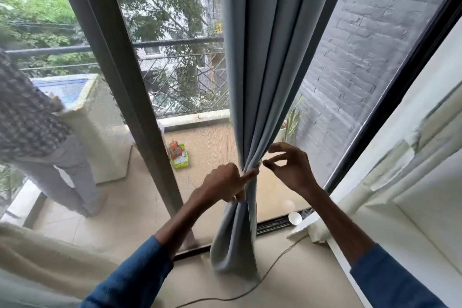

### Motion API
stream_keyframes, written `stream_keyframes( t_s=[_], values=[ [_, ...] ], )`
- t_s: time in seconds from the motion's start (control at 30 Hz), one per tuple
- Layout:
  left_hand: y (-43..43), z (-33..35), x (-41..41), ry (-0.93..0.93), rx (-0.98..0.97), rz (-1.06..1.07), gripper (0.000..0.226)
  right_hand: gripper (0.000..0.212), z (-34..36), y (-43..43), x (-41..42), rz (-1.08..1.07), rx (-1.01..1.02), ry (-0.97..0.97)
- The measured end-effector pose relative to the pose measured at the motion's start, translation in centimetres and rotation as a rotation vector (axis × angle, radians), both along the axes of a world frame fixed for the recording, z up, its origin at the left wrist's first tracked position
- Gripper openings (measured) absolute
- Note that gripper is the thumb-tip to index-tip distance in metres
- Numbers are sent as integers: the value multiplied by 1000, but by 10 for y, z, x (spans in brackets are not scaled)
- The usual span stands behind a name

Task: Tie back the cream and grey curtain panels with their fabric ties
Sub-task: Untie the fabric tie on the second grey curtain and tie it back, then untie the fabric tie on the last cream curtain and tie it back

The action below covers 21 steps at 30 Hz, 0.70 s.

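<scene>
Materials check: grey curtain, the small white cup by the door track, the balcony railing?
Grey curtain: woven fabric, matte and fairly heavy by the look; it hangs in deep soft folds with no sheen.
White cup: probably paper or thin plastic, going by its thin rim; too small to settle.
Balcony railing: likely painted metal, with a dark round top rail and slim lattice bars.

By the dark-framed glass balcony door [160, 32], a person's left hand [222, 182] presses its index finger against the gathered waist of a pleated grey fabric curtain panel [262, 57]. The right hand [291, 170] hovers just beside the gather, fingers loosely curled and holding nothing.
</scene>
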<state>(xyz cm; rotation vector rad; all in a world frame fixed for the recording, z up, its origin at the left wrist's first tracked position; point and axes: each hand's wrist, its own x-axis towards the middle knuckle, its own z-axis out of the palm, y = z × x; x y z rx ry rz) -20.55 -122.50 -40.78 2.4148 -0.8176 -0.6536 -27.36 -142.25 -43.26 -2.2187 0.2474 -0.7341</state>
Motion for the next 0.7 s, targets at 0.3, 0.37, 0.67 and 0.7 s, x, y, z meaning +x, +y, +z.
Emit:
stream_keyframes(
  t_s=[0.3,0.37,0.67,0.7],
  values=[
    [-55,4,-17,-55,-210,-269,23,13,31,-16,-25,-118,128,100],
    [-70,15,-23,-33,-251,-297,28,13,39,-28,-35,-161,140,97],
    [-150,64,-35,-234,-463,-497,32,12,103,-79,-101,-448,131,-42],
    [-162,71,-38,-260,-477,-511,30,12,110,-85,-111,-476,107,-55]
  ],
)
